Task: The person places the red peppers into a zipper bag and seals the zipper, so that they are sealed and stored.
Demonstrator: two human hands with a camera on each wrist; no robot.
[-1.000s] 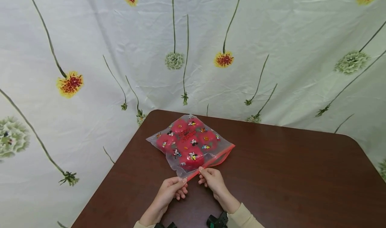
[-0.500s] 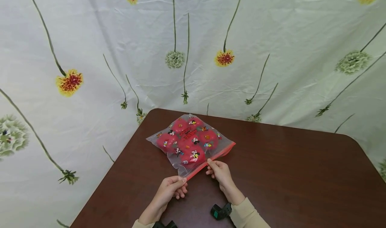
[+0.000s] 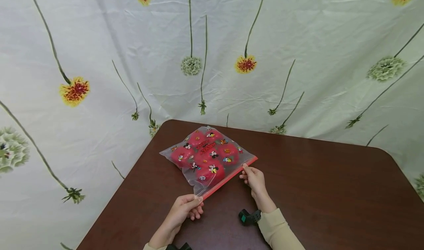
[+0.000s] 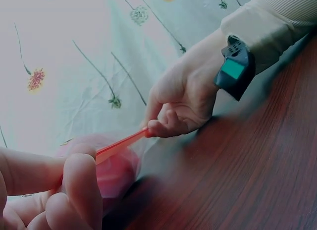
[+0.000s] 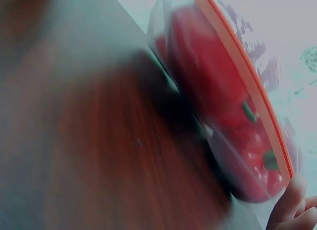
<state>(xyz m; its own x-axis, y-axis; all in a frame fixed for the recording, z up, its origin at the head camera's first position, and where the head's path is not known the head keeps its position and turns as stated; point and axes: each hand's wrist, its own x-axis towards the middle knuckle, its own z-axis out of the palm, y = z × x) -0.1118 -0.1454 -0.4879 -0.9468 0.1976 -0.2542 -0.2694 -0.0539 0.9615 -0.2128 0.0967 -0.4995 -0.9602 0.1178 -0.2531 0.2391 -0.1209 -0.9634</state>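
A clear zip bag point(image 3: 200, 189) printed with small cartoon figures lies flat on the table. Inside are several red bell peppers point(image 5: 208, 66), their green stems showing in the right wrist view. Along its near edge runs an orange-red zip strip point(image 3: 222, 184), pulled straight. My left hand point(image 3: 184, 208) pinches the strip's near-left corner between thumb and forefinger. Toward the other end, my right hand point(image 3: 255, 179) pinches the strip with thumb and fingertips, a short way from the right corner. The left wrist view shows the strip stretched between both hands.
The dark brown table point(image 3: 314, 191) reaches well to the right of the bag. A pale flowered cloth point(image 3: 218, 40) hangs behind and left of it. A black wrist device point(image 3: 249, 217) is worn at the right sleeve cuff.
My right hand has slid along the zip strip, away from the left hand toward the right corner. The strip's gaping right part now lies straight. My left hand has stayed at its corner.
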